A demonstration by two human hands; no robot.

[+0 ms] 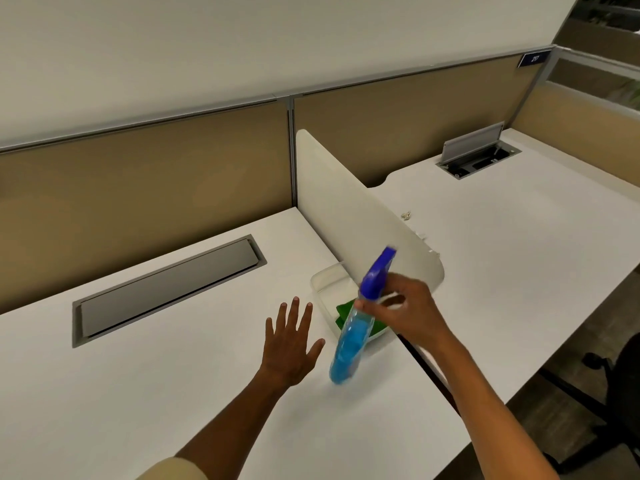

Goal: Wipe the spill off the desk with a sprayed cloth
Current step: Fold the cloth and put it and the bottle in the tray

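My right hand grips the neck of a spray bottle with a dark blue trigger head and blue liquid, held tilted above the white desk. Behind the bottle a green cloth lies in a clear plastic tray beside the divider. My left hand hovers flat over the desk just left of the bottle, fingers spread, holding nothing. Small pale crumbs lie scattered on the neighbouring desk along the divider.
A white divider panel separates the two desks. A closed grey cable hatch is set in the left desk, an open one in the right. Tan partition walls stand behind. A black chair base is at lower right.
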